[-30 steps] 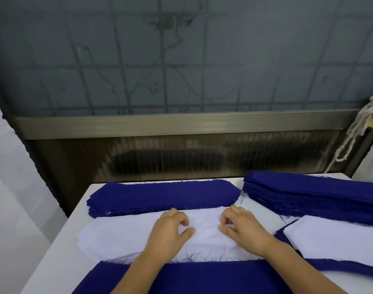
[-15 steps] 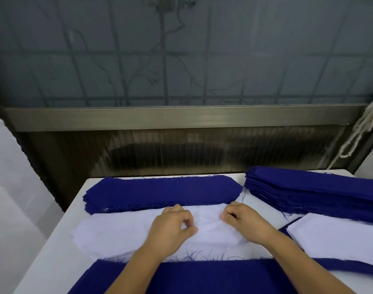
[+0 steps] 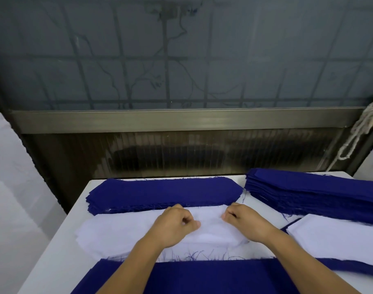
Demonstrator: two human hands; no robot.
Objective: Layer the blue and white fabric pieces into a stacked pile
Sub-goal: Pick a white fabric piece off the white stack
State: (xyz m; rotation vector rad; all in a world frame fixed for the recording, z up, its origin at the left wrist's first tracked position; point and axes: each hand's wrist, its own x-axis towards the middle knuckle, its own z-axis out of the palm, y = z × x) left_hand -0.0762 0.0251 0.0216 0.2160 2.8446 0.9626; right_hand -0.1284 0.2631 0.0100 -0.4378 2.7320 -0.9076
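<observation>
Grey-blue panelling crossed by a dark grid fills the far wall, and below it a white desk (image 3: 60, 240) carries the fabric. At the middle of the desk lies the white fabric pile (image 3: 117, 232), a long stack of thin pieces with tapered ends, running left to right. Both hands rest on its right half. The left hand (image 3: 175, 224) has its fingers (image 3: 186, 219) curled in with the thumb tip against them, pinching the top white layer. The right hand (image 3: 242, 221) sits just beside it, its fingers also curled and gripping the same layer, so the cloth bunches into a small ridge between the two hands.

Just beyond the white pile, touching its far edge, lies a blue fabric stack (image 3: 164, 193) of the same long shape, many layers thick, with frayed threads along its edges. To the far right a taller blue stack (image 3: 312, 194) lies at a slant, apart from the first. Near the right edge a white piece (image 3: 338, 240) lies on top of a blue piece (image 3: 351, 267) whose border shows around it. Along the near edge, under both forearms, a wide blue fabric strip (image 3: 213, 276) spreads across the desk, its far edge loose with threads that reach over the white pile. A knotted pale cord (image 3: 359, 128) hangs at the far right by the wall.
</observation>
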